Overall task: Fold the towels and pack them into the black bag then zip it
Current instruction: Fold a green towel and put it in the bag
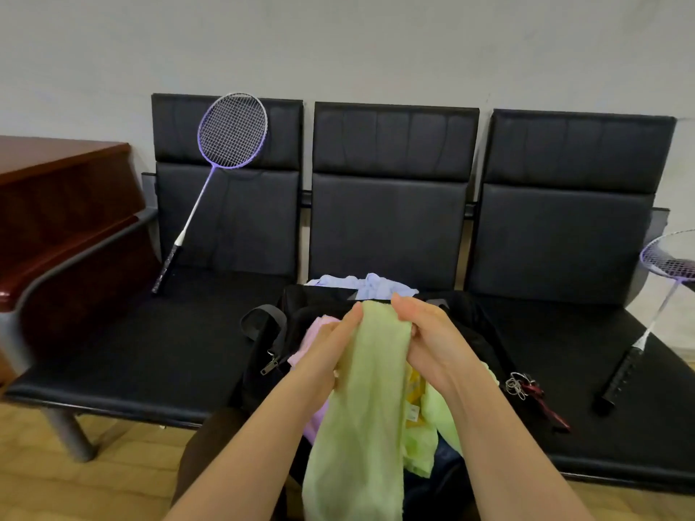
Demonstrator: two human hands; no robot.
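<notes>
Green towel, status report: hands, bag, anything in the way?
Left hand and right hand both grip green towel, unfolded. Black bag open, unzipped. Pink towel lies on it.

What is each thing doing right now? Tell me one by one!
Green towel: unfolded, hanging from both hands.
Left hand: gripping the towel.
Right hand: gripping the towel.
Black bag: unzipped, open.
Pink towel: bunched in the bag.
Racket: leaning on the seat back.
</notes>
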